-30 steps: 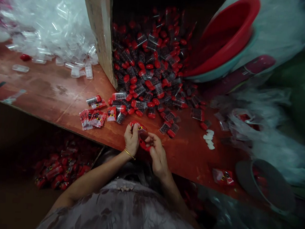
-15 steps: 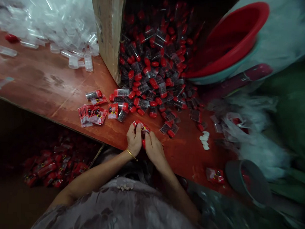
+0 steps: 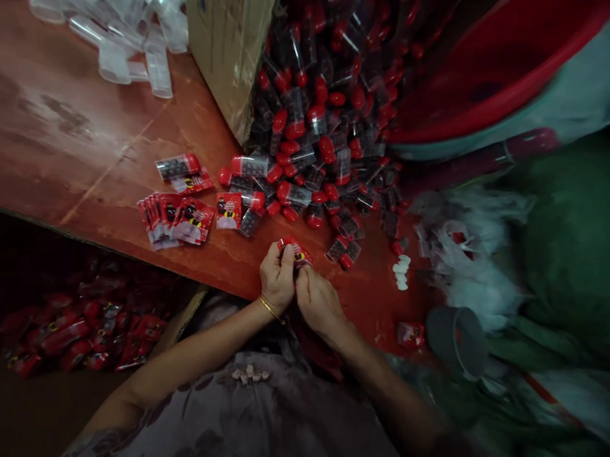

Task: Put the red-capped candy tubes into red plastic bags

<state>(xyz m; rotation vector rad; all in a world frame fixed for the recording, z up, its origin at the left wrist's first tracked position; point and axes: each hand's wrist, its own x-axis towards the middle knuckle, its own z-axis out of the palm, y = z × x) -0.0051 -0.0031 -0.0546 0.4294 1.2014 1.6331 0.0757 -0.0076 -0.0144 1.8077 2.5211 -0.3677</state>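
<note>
Over the front edge of the table, my left hand [image 3: 277,279] is closed, its thumb pressing on a small red printed packet [image 3: 299,253]. My right hand [image 3: 319,306] is curled at the lower right side of the same packet, fingers bent and touching it; what lies under them is hidden. A stack of red printed cards [image 3: 178,221] lies to the left, with a single card [image 3: 228,210] beside it. Beyond my hands spreads a heap of clear tubes with red caps [image 3: 293,193], dark beads showing inside some.
A cardboard box flap [image 3: 226,52] stands left of the heap. Clear empty tubes [image 3: 158,63] lie at the back left. A red basin [image 3: 515,76] is at the right, white discs [image 3: 401,272] and a grey cup [image 3: 456,340] nearer. Red packets [image 3: 81,334] fill a box below.
The view has moved closer to the table. My right hand has curled tighter and drawn slightly down and right from my left; the red cap seen between them is now hidden.
</note>
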